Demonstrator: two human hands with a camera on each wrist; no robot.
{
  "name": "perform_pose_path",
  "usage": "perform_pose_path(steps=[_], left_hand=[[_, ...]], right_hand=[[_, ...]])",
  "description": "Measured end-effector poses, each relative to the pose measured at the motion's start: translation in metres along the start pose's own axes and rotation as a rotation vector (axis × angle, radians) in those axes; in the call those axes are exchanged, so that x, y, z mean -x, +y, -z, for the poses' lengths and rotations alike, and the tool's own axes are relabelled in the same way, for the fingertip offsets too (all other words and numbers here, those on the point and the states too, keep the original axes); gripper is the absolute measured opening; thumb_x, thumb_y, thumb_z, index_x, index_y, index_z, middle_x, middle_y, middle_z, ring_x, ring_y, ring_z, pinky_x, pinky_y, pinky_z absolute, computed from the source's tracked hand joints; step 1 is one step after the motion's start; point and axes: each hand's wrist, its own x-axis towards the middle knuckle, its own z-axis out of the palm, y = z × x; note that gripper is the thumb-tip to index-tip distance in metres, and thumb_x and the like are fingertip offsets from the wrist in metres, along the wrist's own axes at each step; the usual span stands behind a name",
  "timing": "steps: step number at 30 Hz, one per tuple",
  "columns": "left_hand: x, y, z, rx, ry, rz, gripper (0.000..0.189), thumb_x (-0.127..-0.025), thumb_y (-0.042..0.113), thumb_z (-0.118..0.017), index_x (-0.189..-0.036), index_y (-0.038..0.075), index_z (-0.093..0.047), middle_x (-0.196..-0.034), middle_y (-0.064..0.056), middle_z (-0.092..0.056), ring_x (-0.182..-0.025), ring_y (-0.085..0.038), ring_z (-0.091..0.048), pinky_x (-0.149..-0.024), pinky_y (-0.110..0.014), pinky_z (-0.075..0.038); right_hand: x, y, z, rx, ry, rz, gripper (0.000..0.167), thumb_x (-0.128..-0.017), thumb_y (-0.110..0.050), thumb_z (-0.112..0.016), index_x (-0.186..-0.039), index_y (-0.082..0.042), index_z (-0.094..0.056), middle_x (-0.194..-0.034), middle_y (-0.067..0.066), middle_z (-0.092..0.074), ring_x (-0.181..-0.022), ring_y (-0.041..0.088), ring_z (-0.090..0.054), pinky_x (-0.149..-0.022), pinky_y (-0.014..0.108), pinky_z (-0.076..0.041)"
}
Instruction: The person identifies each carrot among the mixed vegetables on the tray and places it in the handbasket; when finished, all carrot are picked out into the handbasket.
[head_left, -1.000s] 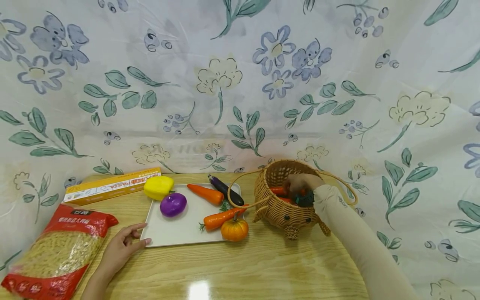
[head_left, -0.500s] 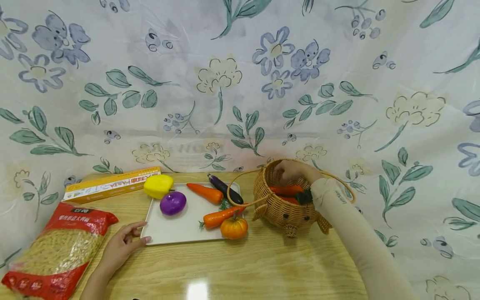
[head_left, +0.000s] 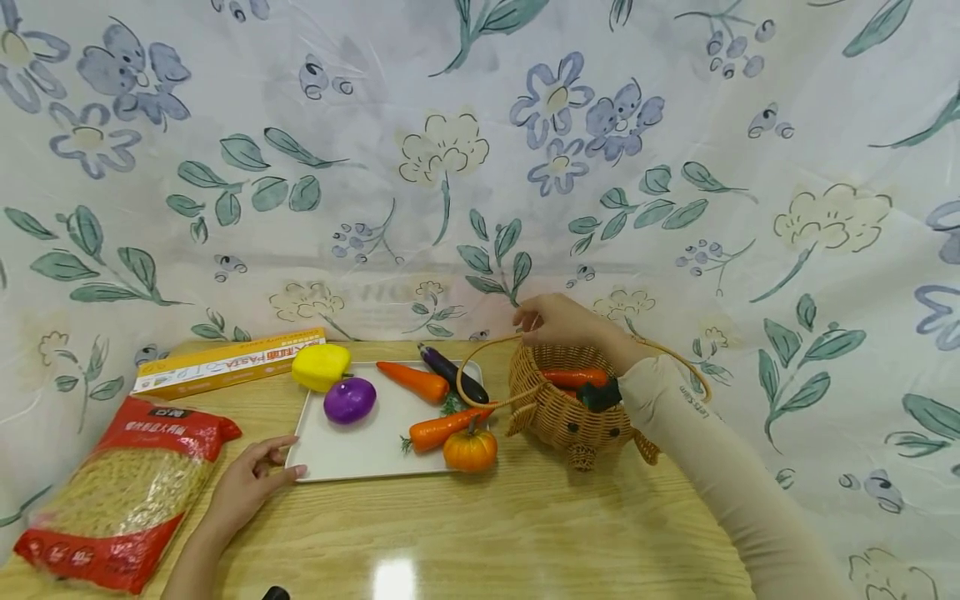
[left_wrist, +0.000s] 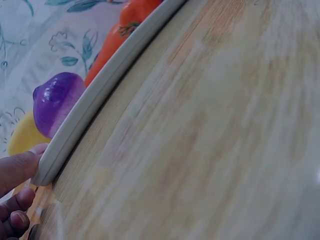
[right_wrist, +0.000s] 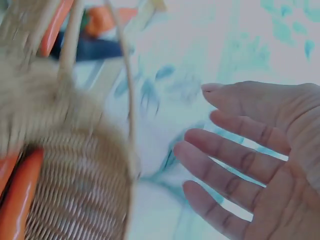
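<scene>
My left hand (head_left: 251,483) holds the near left corner of a white tray (head_left: 345,454), its thumb on the rim (left_wrist: 52,157) in the left wrist view. On the tray lie a purple onion (head_left: 350,401), an eggplant (head_left: 452,375) and two carrots, one behind (head_left: 412,381) and one in front (head_left: 438,431). A small pumpkin (head_left: 470,451) sits at its near right corner, a yellow pepper (head_left: 321,367) at the far left one. Over the rim of a pig-faced wicker basket (head_left: 551,425), my right hand (right_wrist: 250,155) has spread fingers and holds nothing. Orange carrots (right_wrist: 22,195) lie inside the basket.
A dark green piece (head_left: 600,396) shows at the basket's right. Its thin handle (head_left: 495,407) loops over the tray's right side. A pasta box (head_left: 225,364) lies at the back left, a red pasta bag (head_left: 127,492) at the left. Patterned cloth (head_left: 480,167) hangs behind.
My right hand has come up out of the basket and moved left to above its back rim, uncovering the carrot inside. The left hand stays at the tray corner.
</scene>
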Motion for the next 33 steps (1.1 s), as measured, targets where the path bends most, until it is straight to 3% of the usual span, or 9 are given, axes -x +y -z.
perform_pose_path(steps=[5,13,16,23,25,28,30,33], left_hand=[[0.0,-0.003,0.002,0.005,0.01,-0.003,0.054,-0.088,0.025,-0.076,-0.134,0.003,-0.059,-0.101,-0.007,-0.054,-0.066,-0.008,-0.038,-0.058,-0.027,-0.033],[-0.001,-0.004,0.005,0.005,0.015,-0.005,0.053,-0.087,0.026,-0.077,-0.133,0.003,-0.06,-0.101,-0.008,-0.054,-0.068,-0.008,-0.038,-0.059,-0.027,-0.033],[-0.001,-0.003,0.006,0.0,0.009,0.004,0.054,-0.088,0.027,-0.077,-0.133,0.004,-0.06,-0.101,-0.008,-0.054,-0.068,-0.008,-0.038,-0.06,-0.027,-0.033],[-0.001,0.0,0.006,0.012,-0.005,0.011,0.055,-0.087,0.027,-0.077,-0.134,0.003,-0.059,-0.103,-0.011,-0.055,-0.068,-0.009,-0.039,-0.061,-0.026,-0.033],[-0.001,0.001,0.005,0.008,-0.007,0.016,0.056,-0.087,0.027,-0.077,-0.133,0.003,-0.06,-0.102,-0.011,-0.055,-0.069,-0.009,-0.038,-0.061,-0.026,-0.033],[-0.001,0.001,0.005,0.005,-0.008,0.023,0.055,-0.086,0.028,-0.078,-0.133,0.004,-0.06,-0.102,-0.011,-0.054,-0.07,-0.009,-0.038,-0.061,-0.026,-0.033],[-0.001,0.0,0.004,-0.004,-0.003,0.026,0.055,-0.086,0.028,-0.078,-0.133,0.005,-0.061,-0.101,-0.01,-0.054,-0.07,-0.009,-0.038,-0.062,-0.026,-0.033],[-0.001,0.0,0.005,-0.005,0.003,0.026,0.054,-0.086,0.028,-0.078,-0.133,0.006,-0.061,-0.101,-0.01,-0.054,-0.07,-0.009,-0.039,-0.062,-0.026,-0.033]], right_hand=[[-0.016,-0.035,-0.018,0.059,-0.032,0.079,0.026,-0.091,-0.015,-0.071,-0.115,-0.005,-0.069,-0.11,0.011,-0.07,-0.1,0.024,-0.067,-0.088,0.036,-0.054],[-0.037,-0.076,-0.066,0.118,-0.207,0.144,0.033,-0.09,-0.016,-0.074,-0.12,-0.008,-0.067,-0.116,0.007,-0.067,-0.103,0.022,-0.065,-0.089,0.032,-0.051],[-0.047,-0.085,-0.089,0.152,-0.28,0.126,0.03,-0.09,-0.018,-0.073,-0.119,-0.009,-0.068,-0.114,0.007,-0.067,-0.101,0.021,-0.062,-0.086,0.032,-0.051],[-0.065,-0.094,-0.134,0.293,-0.377,0.087,0.045,-0.089,-0.023,-0.075,-0.13,-0.01,-0.064,-0.13,0.003,-0.064,-0.111,0.016,-0.061,-0.092,0.03,-0.05],[-0.067,-0.094,-0.144,0.334,-0.389,0.089,0.04,-0.087,-0.018,-0.075,-0.126,-0.01,-0.066,-0.126,0.001,-0.065,-0.105,0.013,-0.06,-0.089,0.027,-0.049],[-0.069,-0.094,-0.155,0.376,-0.403,0.101,0.024,-0.086,-0.011,-0.073,-0.11,-0.011,-0.069,-0.104,-0.003,-0.065,-0.086,0.01,-0.055,-0.073,0.021,-0.045],[-0.07,-0.094,-0.161,0.397,-0.401,0.114,0.012,-0.086,-0.006,-0.071,-0.095,-0.012,-0.066,-0.089,-0.004,-0.056,-0.076,0.01,-0.047,-0.064,0.02,-0.037],[-0.071,-0.094,-0.167,0.425,-0.382,0.129,0.015,-0.085,-0.003,-0.068,-0.084,-0.014,-0.058,-0.081,-0.004,-0.044,-0.073,0.011,-0.04,-0.062,0.02,-0.031]])
